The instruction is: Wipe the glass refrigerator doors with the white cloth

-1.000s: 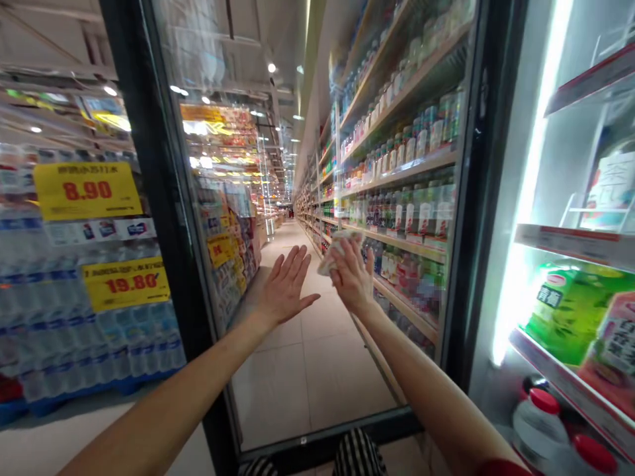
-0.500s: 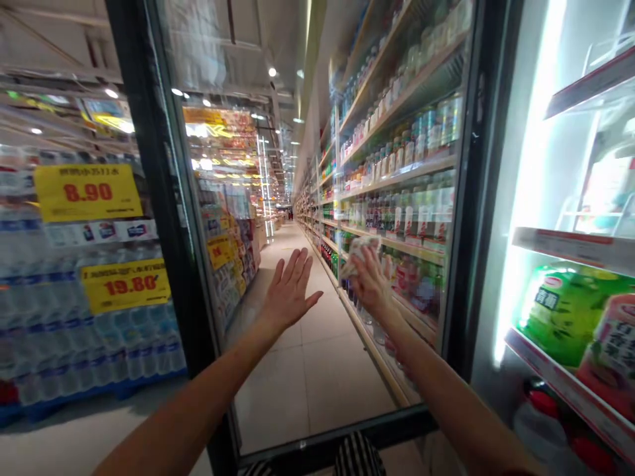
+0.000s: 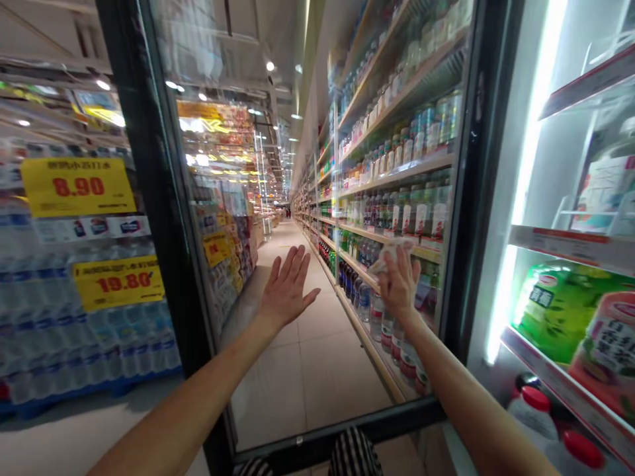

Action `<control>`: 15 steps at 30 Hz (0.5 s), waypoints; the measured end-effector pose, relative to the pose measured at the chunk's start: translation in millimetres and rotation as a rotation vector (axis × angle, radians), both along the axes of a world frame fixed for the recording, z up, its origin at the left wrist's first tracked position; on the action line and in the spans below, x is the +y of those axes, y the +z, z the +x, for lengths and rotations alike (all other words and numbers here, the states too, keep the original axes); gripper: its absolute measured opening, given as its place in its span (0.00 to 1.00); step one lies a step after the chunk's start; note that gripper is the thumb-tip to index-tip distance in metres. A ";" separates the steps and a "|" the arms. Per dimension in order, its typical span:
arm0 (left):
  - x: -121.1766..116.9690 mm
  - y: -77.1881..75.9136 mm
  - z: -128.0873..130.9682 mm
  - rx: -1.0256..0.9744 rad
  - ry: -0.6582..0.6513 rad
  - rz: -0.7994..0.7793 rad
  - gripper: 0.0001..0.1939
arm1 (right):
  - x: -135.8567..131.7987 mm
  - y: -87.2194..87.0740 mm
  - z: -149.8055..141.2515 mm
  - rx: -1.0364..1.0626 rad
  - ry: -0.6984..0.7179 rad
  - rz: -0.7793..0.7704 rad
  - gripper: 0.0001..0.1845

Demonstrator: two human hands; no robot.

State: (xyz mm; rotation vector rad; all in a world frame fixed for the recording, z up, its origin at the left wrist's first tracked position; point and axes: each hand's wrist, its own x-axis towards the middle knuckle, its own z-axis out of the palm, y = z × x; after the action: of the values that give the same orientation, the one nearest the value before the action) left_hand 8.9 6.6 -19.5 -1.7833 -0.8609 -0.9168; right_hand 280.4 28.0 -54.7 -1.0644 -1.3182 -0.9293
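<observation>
A glass door (image 3: 268, 390) in a black frame (image 3: 161, 225) stands open before me. Flat toward its pane, my left hand (image 3: 288, 287) has its fingers stretched out and holds nothing. On the right half of the glass, my right hand (image 3: 399, 284) presses a pale, crumpled cloth (image 3: 389, 254) under its fingers. Part of the cloth shows above and left of the fingers; the rest is hidden beneath them. Shelves of bottles and cans (image 3: 397, 158) show in the glass around this hand.
To the right is a lit cooler, its shelf (image 3: 560, 244) above green drink packs (image 3: 560, 311) and red-capped bottles (image 3: 536, 403). Stacked bottled water (image 3: 89, 337) with yellow price signs (image 3: 79, 187) stands at left. Striped fabric (image 3: 354, 453) shows below the door's bottom edge.
My right hand has moved right across the glass with the cloth, toward the door frame. My left hand stays nearly in place. The view has shifted slightly.
</observation>
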 end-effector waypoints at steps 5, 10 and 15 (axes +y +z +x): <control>0.9 -2.0 1.9 -0.006 -0.013 -0.012 0.43 | 4.4 -1.7 0.3 0.368 -0.055 0.087 0.26; 1.3 -4.5 3.7 -0.034 -0.021 -0.005 0.41 | -8.4 -14.9 -48.3 -0.321 0.116 -0.025 0.24; 0.8 -5.3 5.3 -0.043 -0.026 -0.014 0.42 | 3.1 -3.9 -21.9 0.279 -0.014 0.077 0.25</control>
State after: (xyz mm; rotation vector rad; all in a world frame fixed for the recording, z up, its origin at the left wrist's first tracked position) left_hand 14.2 7.4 -24.7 -1.7965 -0.8750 -0.9718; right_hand 258.5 31.1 -58.6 -1.1011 -1.0386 -0.8031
